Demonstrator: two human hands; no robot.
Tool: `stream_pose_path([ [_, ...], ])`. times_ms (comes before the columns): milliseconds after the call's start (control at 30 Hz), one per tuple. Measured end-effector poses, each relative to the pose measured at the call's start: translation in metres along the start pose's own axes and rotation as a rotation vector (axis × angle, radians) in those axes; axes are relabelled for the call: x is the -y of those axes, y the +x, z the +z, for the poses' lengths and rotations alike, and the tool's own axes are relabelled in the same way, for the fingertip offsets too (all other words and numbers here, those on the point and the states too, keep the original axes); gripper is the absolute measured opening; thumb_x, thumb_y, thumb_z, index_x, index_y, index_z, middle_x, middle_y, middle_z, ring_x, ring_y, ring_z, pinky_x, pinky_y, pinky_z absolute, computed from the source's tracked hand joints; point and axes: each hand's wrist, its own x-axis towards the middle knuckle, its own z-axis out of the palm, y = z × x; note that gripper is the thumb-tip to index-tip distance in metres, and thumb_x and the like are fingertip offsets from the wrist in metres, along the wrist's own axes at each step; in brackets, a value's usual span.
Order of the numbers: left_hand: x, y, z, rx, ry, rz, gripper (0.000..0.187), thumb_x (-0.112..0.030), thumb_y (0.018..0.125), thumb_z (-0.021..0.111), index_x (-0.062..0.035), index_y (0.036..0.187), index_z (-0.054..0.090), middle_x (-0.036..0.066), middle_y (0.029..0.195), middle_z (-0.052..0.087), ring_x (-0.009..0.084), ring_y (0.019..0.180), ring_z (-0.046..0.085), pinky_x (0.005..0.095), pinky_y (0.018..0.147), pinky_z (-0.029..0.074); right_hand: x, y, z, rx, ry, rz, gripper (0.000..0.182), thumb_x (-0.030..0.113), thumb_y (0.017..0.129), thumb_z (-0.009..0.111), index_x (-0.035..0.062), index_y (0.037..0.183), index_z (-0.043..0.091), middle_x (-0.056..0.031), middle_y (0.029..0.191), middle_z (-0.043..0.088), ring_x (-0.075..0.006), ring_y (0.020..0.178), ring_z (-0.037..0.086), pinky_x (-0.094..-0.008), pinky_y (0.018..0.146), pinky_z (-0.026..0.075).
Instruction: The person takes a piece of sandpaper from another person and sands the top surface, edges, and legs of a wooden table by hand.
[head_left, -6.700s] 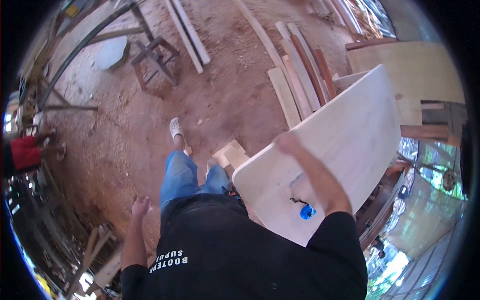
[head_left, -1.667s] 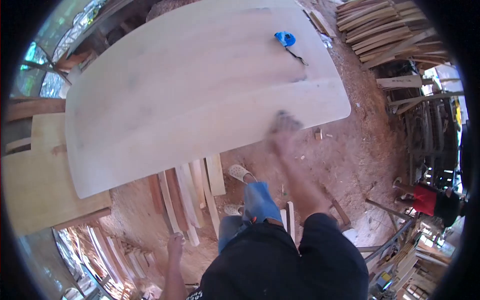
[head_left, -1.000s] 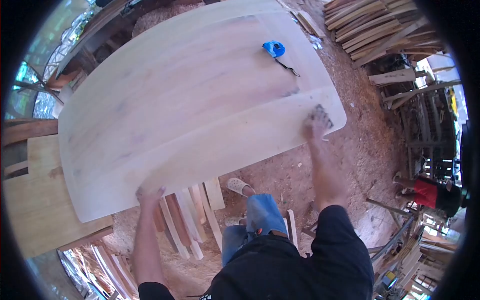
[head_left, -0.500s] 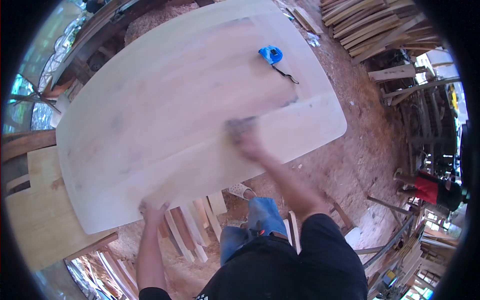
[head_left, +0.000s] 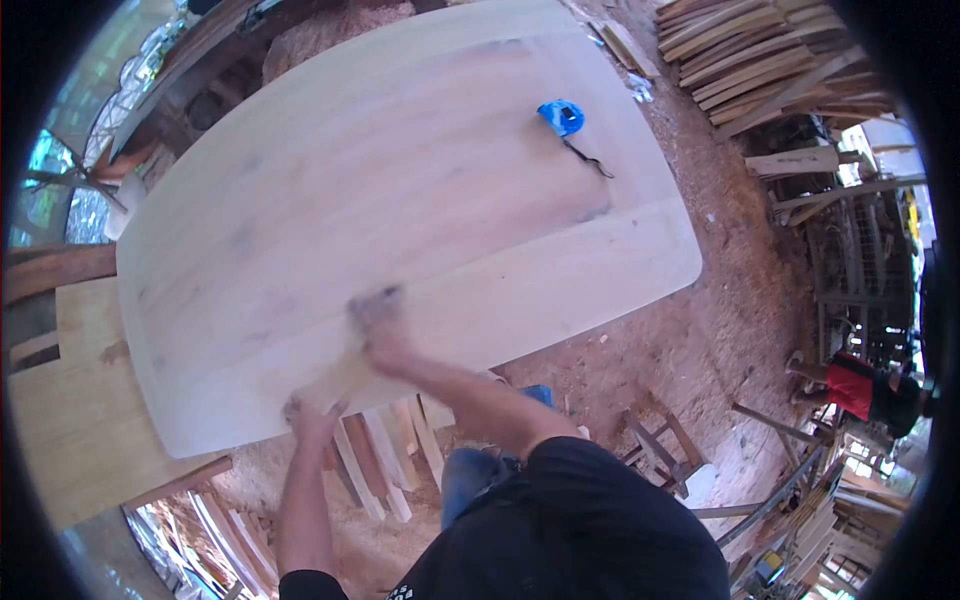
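Note:
A large pale wooden panel (head_left: 560, 290) with rounded corners and darker patches lies flat before me. My left hand (head_left: 314, 422) grips its near edge, with fingertips and thumb showing on top. Toward the panel's near-left part, my right hand (head_left: 385, 340) is smeared by motion, pressed on a dark flat pad (head_left: 378, 303) against the wood. The pad's exact kind is blurred. Far to the right on the same panel sits a blue tape measure (head_left: 562, 118) with a black wrist strap.
Stacked wooden strips (head_left: 765, 60) lie at the upper right. A plywood sheet (head_left: 80, 400) extends beyond the panel on the left, and loose slats (head_left: 375, 465) lean below the near edge. Another person (head_left: 860, 388) is at the far right. Sawdust covers the floor (head_left: 730, 250).
My right hand has swept left and toward me across the panel with the dark pad. My left hand stays at the near edge. The view has shifted slightly.

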Motion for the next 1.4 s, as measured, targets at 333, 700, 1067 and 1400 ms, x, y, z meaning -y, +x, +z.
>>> stream_pose_path([
  [333, -0.009, -0.01, -0.007, -0.007, -0.059, -0.054, 0.127, -0.065, 0.073, 0.078, 0.0121, 0.153, 0.017, 0.035, 0.158, 0.02, 0.0486, 0.15, 0.015, 0.0529, 0.123, 0.017, -0.261, -0.201, -0.246, -0.337, -0.987, 0.178, 0.067, 0.023, 0.093, 0.052, 0.0079, 0.155, 0.034, -0.0146, 0.162, 0.03, -0.0349, 0.15, 0.028, -0.061, 0.122, 0.007],
  [700, -0.002, -0.002, -0.006, 0.025, 0.037, 0.038, 0.116, -0.068, 0.075, 0.076, 0.0045, 0.153, 0.029, 0.03, 0.157, 0.032, 0.0425, 0.149, 0.025, 0.0443, 0.123, 0.022, -0.129, -0.189, -0.161, -0.282, -0.369, 0.145, 0.066, 0.026, 0.092, 0.051, 0.0036, 0.153, 0.035, -0.0201, 0.162, 0.028, -0.0377, 0.152, 0.019, -0.0625, 0.123, 0.005],
  [1067, -0.003, -0.005, -0.005, -0.048, -0.016, -0.019, 0.115, -0.057, 0.073, 0.082, 0.0026, 0.154, 0.026, 0.029, 0.16, 0.025, 0.0403, 0.152, 0.018, 0.0474, 0.123, 0.02, -0.263, -0.185, -0.251, -0.789, -0.696, 0.509, 0.066, 0.025, 0.089, 0.055, -0.0017, 0.148, 0.041, -0.0263, 0.155, 0.037, -0.0462, 0.146, 0.028, -0.0599, 0.121, 0.011],
  [1400, 0.006, -0.035, 0.005, -0.286, -0.198, -0.026, 0.104, -0.055, 0.079, 0.075, 0.0005, 0.154, 0.029, 0.029, 0.159, 0.025, 0.0424, 0.151, 0.019, 0.0458, 0.125, 0.016, -0.091, -0.13, -0.111, 0.119, -0.333, -0.342, 0.059, 0.016, 0.097, 0.047, 0.0182, 0.156, 0.039, -0.0095, 0.166, 0.024, -0.0352, 0.154, 0.015, -0.0519, 0.125, 0.007],
])
